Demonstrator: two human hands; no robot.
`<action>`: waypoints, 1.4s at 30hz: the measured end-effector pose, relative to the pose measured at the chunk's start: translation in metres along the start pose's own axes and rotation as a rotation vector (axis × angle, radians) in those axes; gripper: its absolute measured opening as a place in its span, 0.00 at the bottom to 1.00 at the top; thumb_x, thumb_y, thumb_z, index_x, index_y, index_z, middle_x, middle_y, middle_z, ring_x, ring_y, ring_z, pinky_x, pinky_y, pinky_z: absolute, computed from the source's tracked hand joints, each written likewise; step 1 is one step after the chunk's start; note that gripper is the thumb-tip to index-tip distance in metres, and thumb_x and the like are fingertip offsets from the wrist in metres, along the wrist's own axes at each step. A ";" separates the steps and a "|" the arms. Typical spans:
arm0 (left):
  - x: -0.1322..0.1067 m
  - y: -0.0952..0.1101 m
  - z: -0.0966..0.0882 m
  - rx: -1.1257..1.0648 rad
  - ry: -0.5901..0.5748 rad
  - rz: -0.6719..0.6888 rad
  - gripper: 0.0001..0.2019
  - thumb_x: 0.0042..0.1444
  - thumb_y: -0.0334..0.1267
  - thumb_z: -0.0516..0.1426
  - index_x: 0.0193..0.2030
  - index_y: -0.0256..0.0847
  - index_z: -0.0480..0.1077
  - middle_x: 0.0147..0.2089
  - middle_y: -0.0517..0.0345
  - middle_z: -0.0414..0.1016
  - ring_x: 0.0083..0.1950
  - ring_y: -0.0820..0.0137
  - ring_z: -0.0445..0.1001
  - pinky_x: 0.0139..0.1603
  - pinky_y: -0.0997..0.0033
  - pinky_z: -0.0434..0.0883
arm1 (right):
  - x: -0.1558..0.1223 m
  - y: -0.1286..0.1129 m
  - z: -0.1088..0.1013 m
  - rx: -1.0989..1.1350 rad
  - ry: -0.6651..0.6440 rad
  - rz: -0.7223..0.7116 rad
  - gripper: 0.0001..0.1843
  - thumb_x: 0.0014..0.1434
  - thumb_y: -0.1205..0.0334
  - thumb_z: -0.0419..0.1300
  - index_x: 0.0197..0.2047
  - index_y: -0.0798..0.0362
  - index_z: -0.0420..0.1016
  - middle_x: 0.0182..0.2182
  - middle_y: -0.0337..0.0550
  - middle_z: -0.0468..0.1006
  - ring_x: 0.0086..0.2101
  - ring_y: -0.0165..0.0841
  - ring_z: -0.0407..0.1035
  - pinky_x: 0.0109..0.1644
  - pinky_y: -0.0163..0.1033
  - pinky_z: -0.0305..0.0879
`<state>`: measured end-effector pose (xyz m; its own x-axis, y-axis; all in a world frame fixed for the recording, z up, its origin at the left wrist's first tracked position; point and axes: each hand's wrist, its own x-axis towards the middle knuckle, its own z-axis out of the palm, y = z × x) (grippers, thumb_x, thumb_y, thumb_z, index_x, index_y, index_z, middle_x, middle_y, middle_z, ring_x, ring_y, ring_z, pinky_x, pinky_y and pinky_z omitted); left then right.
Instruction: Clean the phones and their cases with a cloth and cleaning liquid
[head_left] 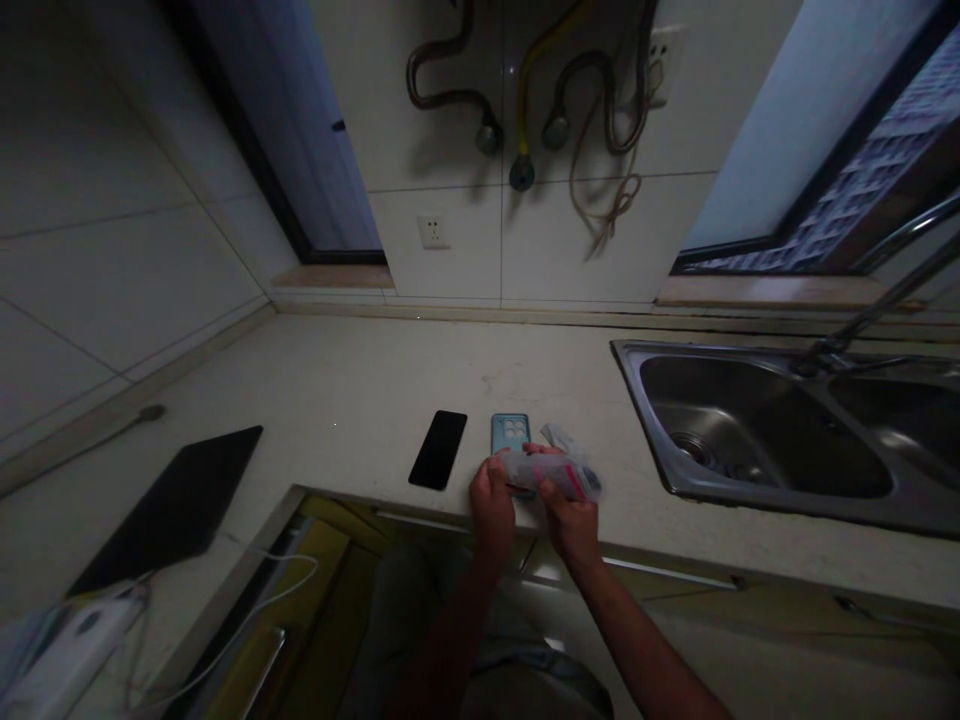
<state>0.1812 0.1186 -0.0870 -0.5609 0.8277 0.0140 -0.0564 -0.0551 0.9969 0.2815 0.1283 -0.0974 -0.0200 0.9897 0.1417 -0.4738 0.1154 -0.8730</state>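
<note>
Between my two hands, above the counter's front edge, is a clear plastic bag (532, 468) with a pink-red strip and something dark at its right end. My left hand (493, 500) grips the bag's left end, thumb on top. The fingers of my right hand (568, 515) are closed on its middle and right part. Just behind the bag lies a light blue phone case (510, 430), partly covered by my hands. A crumpled piece of clear plastic (561, 437) is beside it. To the left, a black smartphone (439, 450) rests flat, screen up.
A steel double sink (765, 430) with a faucet (832, 345) is set into the counter (337, 360) at right. At left lie a dark flat panel (172, 505), a white device (75, 640) and a white cable (300, 590). Pipes and a wall socket (433, 232) are on the back wall.
</note>
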 end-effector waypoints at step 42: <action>0.012 -0.013 0.013 1.132 -0.816 0.707 0.11 0.64 0.39 0.55 0.47 0.41 0.77 0.61 0.44 0.73 0.70 0.52 0.61 0.67 0.46 0.60 | 0.063 -0.026 -0.064 0.516 0.340 0.019 0.16 0.51 0.57 0.71 0.43 0.48 0.77 0.40 0.39 0.83 0.45 0.37 0.77 0.62 0.57 0.64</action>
<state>0.1859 0.1368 -0.0984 0.3992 0.9045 0.1501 0.8524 -0.4264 0.3025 0.3493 0.1928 -0.0957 0.2092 0.9725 -0.1023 -0.8425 0.1261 -0.5237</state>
